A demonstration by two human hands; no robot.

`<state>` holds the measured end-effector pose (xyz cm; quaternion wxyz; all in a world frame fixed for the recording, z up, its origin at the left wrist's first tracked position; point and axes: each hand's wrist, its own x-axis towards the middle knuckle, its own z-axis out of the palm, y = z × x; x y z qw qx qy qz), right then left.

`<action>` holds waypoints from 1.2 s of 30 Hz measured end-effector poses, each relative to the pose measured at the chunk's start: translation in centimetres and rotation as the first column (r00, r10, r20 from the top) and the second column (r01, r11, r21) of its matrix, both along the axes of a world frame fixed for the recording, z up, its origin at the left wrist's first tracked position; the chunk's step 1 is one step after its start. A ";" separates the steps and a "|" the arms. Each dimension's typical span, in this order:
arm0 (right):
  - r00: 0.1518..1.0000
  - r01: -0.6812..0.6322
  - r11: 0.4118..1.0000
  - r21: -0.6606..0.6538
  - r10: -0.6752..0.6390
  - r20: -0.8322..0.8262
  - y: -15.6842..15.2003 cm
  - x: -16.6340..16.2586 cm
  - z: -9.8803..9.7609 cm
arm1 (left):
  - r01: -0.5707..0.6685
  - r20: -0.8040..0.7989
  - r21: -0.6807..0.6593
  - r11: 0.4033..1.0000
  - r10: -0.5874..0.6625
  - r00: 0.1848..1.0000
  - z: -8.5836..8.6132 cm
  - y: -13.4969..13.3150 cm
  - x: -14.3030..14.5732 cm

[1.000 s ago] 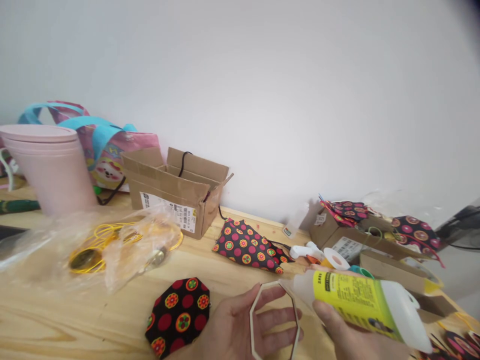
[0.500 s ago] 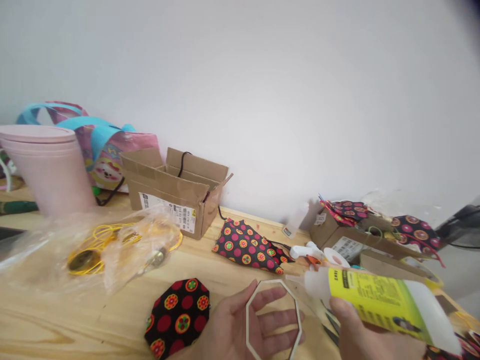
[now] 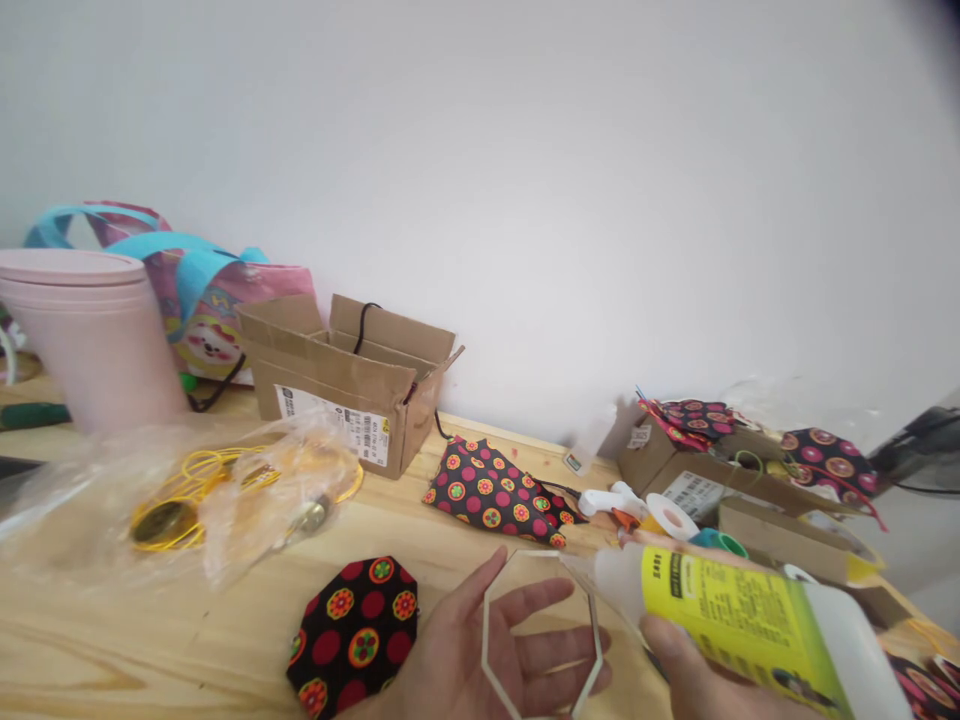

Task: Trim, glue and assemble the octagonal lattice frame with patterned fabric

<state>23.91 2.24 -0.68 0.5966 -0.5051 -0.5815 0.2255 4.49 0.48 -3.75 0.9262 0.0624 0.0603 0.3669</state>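
Note:
A thin, pale octagonal frame [image 3: 486,625] rests on the upturned palm and spread fingers of my left hand [image 3: 459,650]. My right hand [image 3: 701,665] grips a squeeze bottle [image 3: 750,610] with a yellow label, tilted so its nozzle points left. The nozzle tip is at the frame's upper right edge; whether it touches I cannot tell. Just left of my left hand lies an octagonal black piece [image 3: 356,635] covered in patterned fabric. Beyond the frame is a folded patterned cloth [image 3: 491,490]. Something dark is partly hidden behind the bottle.
An open cardboard box [image 3: 337,370] stands by the wall. To its left are a pink bin [image 3: 90,340] and a pink bag [image 3: 277,285]. A plastic bag [image 3: 247,520] with yellow cord lies in front. A second box [image 3: 652,460], tape roll [image 3: 671,517] and white glue gun [image 3: 611,500] sit right.
The bottle has moved left and slightly down, bringing its nozzle to the frame's upper right edge. My left hand still supports the frame, now tilted a little differently.

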 end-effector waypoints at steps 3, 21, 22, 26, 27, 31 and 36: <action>0.998 -0.059 0.998 -0.007 0.058 -0.031 -0.2 -0.4 -0.1 | -0.013 -0.008 0.008 1.000 0.013 1.000 -0.2 -0.2 0.3; 0.990 -0.087 0.995 -0.048 0.081 -0.117 -1.7 -4.4 2.1 | -0.063 0.013 0.026 0.998 0.062 0.998 -0.1 -0.6 0.7; 0.989 -0.075 0.997 -0.035 0.070 -0.132 -1.9 -4.8 2.2 | -0.062 0.015 0.020 0.998 0.062 0.998 -0.1 -0.7 0.6; 0.990 0.038 0.999 -0.011 -0.039 -0.136 -2.1 -5.2 2.1 | -0.054 -0.022 -0.012 0.998 0.054 0.998 0.0 -0.6 0.6; 0.992 0.039 0.999 0.000 -0.039 -0.120 -2.0 -5.0 2.1 | -0.056 -0.032 -0.017 0.998 0.055 0.998 0.0 -0.6 0.6; 0.990 -0.138 0.990 -0.022 0.138 -0.002 -1.5 -3.7 1.9 | -0.072 -0.024 -0.018 0.997 0.072 0.997 0.1 -0.6 0.7; 0.997 -0.071 0.996 -0.058 0.072 0.018 -1.0 -2.6 0.9 | -0.063 -0.034 -0.009 0.998 0.063 0.997 0.2 -0.6 0.7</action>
